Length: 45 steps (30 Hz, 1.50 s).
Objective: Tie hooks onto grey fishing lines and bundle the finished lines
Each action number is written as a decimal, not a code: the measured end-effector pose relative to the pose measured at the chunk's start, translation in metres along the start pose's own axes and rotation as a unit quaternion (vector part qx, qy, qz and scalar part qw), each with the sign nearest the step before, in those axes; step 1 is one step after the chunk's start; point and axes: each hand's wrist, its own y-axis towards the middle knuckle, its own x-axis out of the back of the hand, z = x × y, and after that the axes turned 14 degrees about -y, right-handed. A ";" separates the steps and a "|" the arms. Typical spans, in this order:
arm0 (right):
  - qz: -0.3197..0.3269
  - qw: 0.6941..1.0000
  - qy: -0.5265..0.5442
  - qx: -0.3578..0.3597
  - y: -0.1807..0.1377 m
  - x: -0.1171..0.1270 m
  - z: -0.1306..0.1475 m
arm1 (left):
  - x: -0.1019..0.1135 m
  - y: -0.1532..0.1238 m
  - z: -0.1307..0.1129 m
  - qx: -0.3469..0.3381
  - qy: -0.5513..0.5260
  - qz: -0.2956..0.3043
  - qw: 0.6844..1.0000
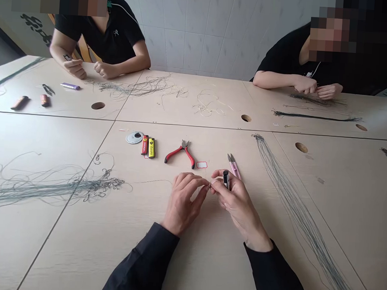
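My left hand point(186, 199) and my right hand point(234, 200) meet over the table point(206, 259), fingertips pinched together on a thin line with a small hook at about the middle. My right hand also grips a small black lighter point(226, 179) upright between its fingers. Pink thread snips point(234, 166) lie just beyond my right hand. Red-handled pliers point(180, 154) lie a little further off. A long bundle of grey line point(295, 203) runs down the table to my right. A tangle of grey line with hooks point(56, 184) lies to my left.
A red lighter point(144, 144), a yellow lighter point(151, 147) and a round metal lid point(134, 137) lie past the pliers. Two people in black sit across the table, their hands point(86, 68) point(315, 87) busy with line. Round holes point(98, 106) pierce the tabletops.
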 end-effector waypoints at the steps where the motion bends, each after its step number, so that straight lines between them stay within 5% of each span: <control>1: 0.002 1.000 0.001 0.000 0.000 0.000 0.001 | 0.000 0.000 0.000 0.008 -0.009 0.005 1.000; 8: -0.008 0.996 -0.077 0.049 0.000 0.000 -0.002 | 0.000 0.001 -0.001 0.216 -0.147 -0.063 0.963; 13: -0.040 0.972 -0.196 0.124 -0.001 -0.001 -0.001 | -0.001 0.002 0.000 0.275 -0.230 -0.069 0.931; 25: -0.023 0.967 -0.208 0.144 -0.001 0.002 -0.001 | -0.003 0.000 0.003 0.298 -0.290 -0.055 0.908; 38: -0.011 0.967 -0.201 0.158 0.002 0.004 -0.002 | -0.002 0.002 -0.002 0.291 -0.273 -0.015 0.917; 45: -0.021 0.962 -0.240 0.130 0.002 0.010 0.000 | -0.005 0.000 0.005 0.299 -0.292 -0.056 0.907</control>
